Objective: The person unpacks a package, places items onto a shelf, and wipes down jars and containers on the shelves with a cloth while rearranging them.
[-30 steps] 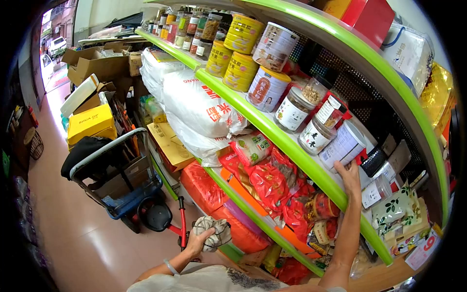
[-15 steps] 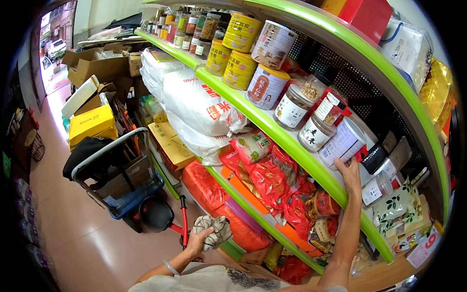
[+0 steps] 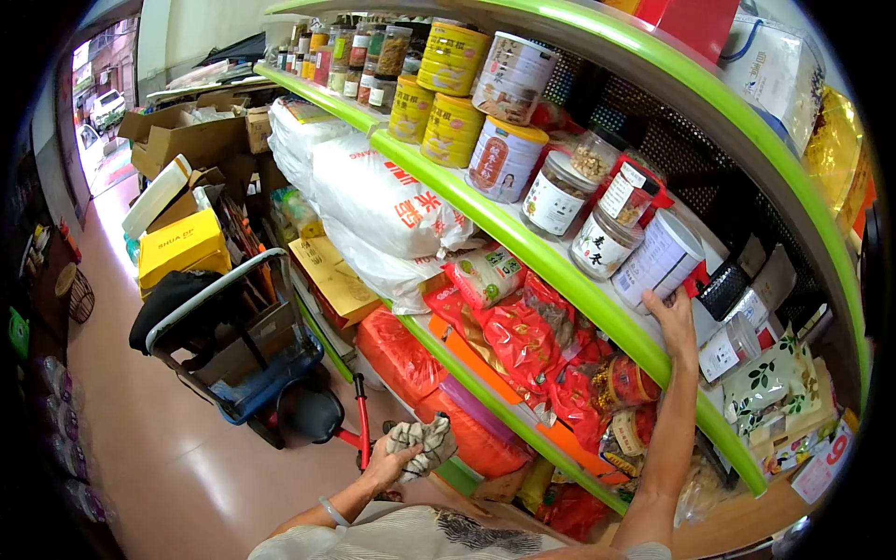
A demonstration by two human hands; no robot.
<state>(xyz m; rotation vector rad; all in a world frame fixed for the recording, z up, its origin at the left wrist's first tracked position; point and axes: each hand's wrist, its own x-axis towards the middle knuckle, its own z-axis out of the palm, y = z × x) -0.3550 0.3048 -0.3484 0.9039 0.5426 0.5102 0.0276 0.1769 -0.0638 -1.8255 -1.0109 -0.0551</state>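
My left hand (image 3: 396,464) is closed around a crumpled, pale checked cloth (image 3: 426,446), held low in front of the shelf. On the shelf with the green edge, my right hand (image 3: 672,322) grips the lower end of a white can (image 3: 659,254), with the thumb at its base; the other fingers are partly hidden. The can appears to rest on the shelf. Beside it is a glass jar with a white label (image 3: 605,245), with a smaller jar (image 3: 632,194) stacked on top. Another labelled jar (image 3: 556,198) stands further left.
Yellow cans (image 3: 453,131) and a white can with a yellow lid (image 3: 505,161) line the shelf. Red packets (image 3: 523,331) fill the shelf below. White sacks (image 3: 383,191) stand further along. A blue-based cart (image 3: 271,369) and a yellow box (image 3: 184,248) are at left.
The view has shifted slightly. My right hand stays at the base of the white can, and my left hand still holds the cloth. No item on the shelf has visibly moved.
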